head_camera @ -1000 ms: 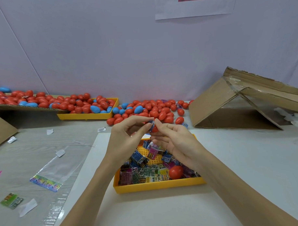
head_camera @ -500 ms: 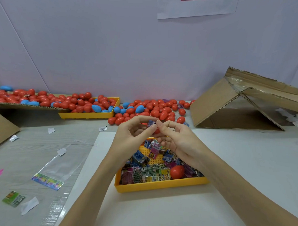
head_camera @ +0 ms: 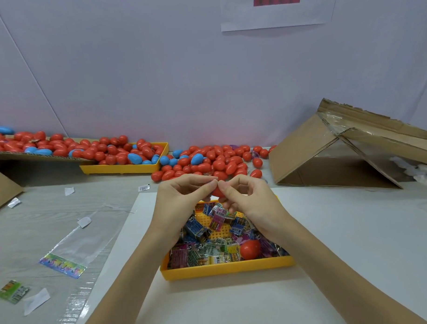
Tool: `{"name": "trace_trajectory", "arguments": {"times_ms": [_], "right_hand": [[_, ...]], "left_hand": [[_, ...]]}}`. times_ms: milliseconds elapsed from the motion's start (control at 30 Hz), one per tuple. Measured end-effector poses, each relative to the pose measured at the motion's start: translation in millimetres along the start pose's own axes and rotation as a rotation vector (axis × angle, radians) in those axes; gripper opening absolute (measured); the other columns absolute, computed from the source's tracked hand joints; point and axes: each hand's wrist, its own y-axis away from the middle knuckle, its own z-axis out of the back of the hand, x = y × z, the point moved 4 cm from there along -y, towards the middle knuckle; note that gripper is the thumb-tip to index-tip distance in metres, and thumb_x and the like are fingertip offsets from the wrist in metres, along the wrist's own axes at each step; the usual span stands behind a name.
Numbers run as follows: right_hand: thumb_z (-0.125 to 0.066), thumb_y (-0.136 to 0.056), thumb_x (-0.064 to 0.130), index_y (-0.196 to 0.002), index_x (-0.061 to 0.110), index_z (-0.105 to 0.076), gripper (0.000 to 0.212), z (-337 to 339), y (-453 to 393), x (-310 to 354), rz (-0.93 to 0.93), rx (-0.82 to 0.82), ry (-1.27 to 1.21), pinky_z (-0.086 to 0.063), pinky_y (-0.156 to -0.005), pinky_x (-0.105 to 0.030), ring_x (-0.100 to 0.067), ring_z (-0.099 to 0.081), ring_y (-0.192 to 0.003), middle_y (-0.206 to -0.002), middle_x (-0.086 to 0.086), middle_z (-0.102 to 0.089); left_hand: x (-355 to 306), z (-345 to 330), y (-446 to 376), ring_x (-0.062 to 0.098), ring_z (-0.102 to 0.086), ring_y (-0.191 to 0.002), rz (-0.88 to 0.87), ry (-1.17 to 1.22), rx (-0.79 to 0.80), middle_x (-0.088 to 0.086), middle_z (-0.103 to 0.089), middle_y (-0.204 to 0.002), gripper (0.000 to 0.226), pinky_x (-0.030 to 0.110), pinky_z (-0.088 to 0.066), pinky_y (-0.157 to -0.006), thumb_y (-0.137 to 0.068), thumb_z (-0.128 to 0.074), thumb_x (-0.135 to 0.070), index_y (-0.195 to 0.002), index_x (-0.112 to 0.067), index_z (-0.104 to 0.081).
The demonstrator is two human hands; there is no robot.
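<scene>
Clearance first. I have both hands raised over the far end of the yellow tray (head_camera: 226, 269). Its near rim lies under my forearms, and its far rim is hidden behind the hands. The tray sits on a white sheet (head_camera: 236, 304). Open surface runs from the near rim toward me and off to the right as far as the cardboard box (head_camera: 311, 163), which stands well apart from the right hand (head_camera: 255, 204). The sheet's left edge slants away just beside the left forearm, with a clear bag (head_camera: 75, 246) lying beyond it. Behind the fingertips the heap of eggs (head_camera: 215, 161) is near, so room is tightest on that side.

Task item: a red egg (head_camera: 216, 192), held in the air between the two hands, above the tray's far end and the packets (head_camera: 195, 229) in it. On the left hand (head_camera: 182, 201) the thumb and forefinger are closed tip to tip and the remaining fingers are curled. The right hand's thumb and forefinger are likewise closed and meet the left hand's tips directly above the egg; its lower fingers curl beneath. Both hands grip the egg. Only a small patch of red shows between them, so I cannot tell its long axis or which way it points. A loose egg (head_camera: 250, 249) lies among the packets beside the right wrist.
</scene>
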Motion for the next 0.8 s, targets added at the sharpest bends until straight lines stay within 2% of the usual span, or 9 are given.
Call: {"name": "trace_trajectory", "arguments": {"times_ms": [67, 133, 233, 400, 500, 600, 700, 767, 800], "right_hand": [[-0.073, -0.095, 0.035, -0.096, 0.009, -0.070, 0.026, 3, -1, -1, 0.018, -0.028, 0.146, -0.058, -0.067, -0.026, -0.014, -0.069, -0.069, -0.080, -0.006, -0.074], [-0.073, -0.094, 0.037, -0.096, 0.014, -0.070, 0.024, 5, -2, 0, 0.040, -0.049, 0.259, -0.059, -0.069, -0.026, -0.013, -0.070, -0.073, -0.083, -0.004, -0.074], [-0.072, -0.096, 0.033, -0.108, 0.019, -0.070, 0.019, 9, -4, 2, 0.045, -0.082, 0.213, -0.057, -0.070, -0.023, -0.010, -0.072, -0.077, -0.092, 0.000, -0.075], [-0.064, -0.102, 0.013, -0.125, 0.014, -0.069, 0.023, 17, -5, 8, 0.116, -0.162, 0.136, -0.058, -0.072, -0.021, -0.012, -0.075, -0.089, -0.106, -0.003, -0.075], [-0.061, -0.103, 0.011, -0.127, 0.007, -0.068, 0.025, 22, -5, 8, 0.105, -0.209, 0.099, -0.058, -0.073, -0.023, -0.016, -0.075, -0.090, -0.105, -0.007, -0.075], [-0.061, -0.103, 0.010, -0.127, 0.004, -0.067, 0.026, 23, -6, 9, 0.105, -0.214, 0.099, -0.058, -0.075, -0.023, -0.019, -0.075, -0.094, -0.106, -0.010, -0.075], [-0.060, -0.103, 0.010, -0.127, 0.005, -0.068, 0.026, 22, -4, 12, 0.119, -0.200, 0.099, -0.058, -0.076, -0.022, -0.018, -0.074, -0.093, -0.104, -0.009, -0.076], [-0.058, -0.105, 0.013, -0.128, 0.007, -0.068, 0.026, 21, -3, 16, 0.111, -0.174, 0.063, -0.059, -0.076, -0.022, -0.016, -0.075, -0.091, -0.102, -0.007, -0.077], [-0.056, -0.105, 0.014, -0.129, 0.008, -0.067, 0.027, 20, -3, 18, 0.098, -0.147, 0.041, -0.059, -0.076, -0.023, -0.017, -0.075, -0.092, -0.102, -0.007, -0.077]], "left_hand": [[-10, 3, 1, 0.016, -0.070, -0.077, -0.306, -0.363, -0.057, -0.006, -0.072, -0.085, 0.010, 0.017, -0.055, -0.069, -0.087, -0.081, -0.014, -0.097, -0.017, -0.081], [-16, 4, 2, 0.012, -0.066, -0.076, -0.467, -0.571, -0.085, -0.008, -0.066, -0.089, 0.012, 0.017, -0.053, -0.066, -0.091, -0.076, -0.012, -0.103, -0.014, -0.079], [-12, 9, -1, 0.016, -0.067, -0.077, -0.388, -0.587, -0.051, -0.006, -0.066, -0.094, 0.016, 0.028, -0.057, -0.067, -0.095, -0.072, -0.009, -0.108, -0.015, -0.078], [-4, 2, 0, 0.008, -0.065, -0.080, -0.288, -0.622, 0.076, -0.012, -0.069, -0.090, 0.026, 0.022, -0.056, -0.069, -0.095, -0.072, -0.010, -0.117, -0.022, -0.069], [-1, 0, 0, 0.007, -0.066, -0.080, -0.294, -0.658, 0.143, -0.012, -0.071, -0.091, 0.007, 0.029, -0.057, -0.068, -0.094, -0.074, -0.015, -0.099, -0.019, -0.077], [2, -4, 2, 0.005, -0.066, -0.089, -0.284, -0.673, 0.216, -0.014, -0.071, -0.099, 0.014, 0.030, -0.056, -0.076, -0.094, -0.074, -0.023, -0.082, -0.020, -0.081], [-2, -5, 3, 0.008, -0.060, -0.097, -0.328, -0.734, 0.179, -0.019, -0.070, -0.098, 0.027, 0.029, -0.047, -0.085, -0.095, -0.072, -0.033, -0.071, -0.023, -0.081], [-6, -3, 2, 0.010, -0.060, -0.095, -0.336, -0.682, 0.092, -0.017, -0.070, -0.094, 0.020, 0.028, -0.047, -0.084, -0.095, -0.073, -0.030, -0.078, -0.022, -0.081], [-8, -2, 1, 0.010, -0.062, -0.095, -0.315, -0.617, 0.053, -0.016, -0.071, -0.095, 0.011, 0.027, -0.049, -0.083, -0.094, -0.074, -0.028, -0.088, -0.021, -0.081]]}}
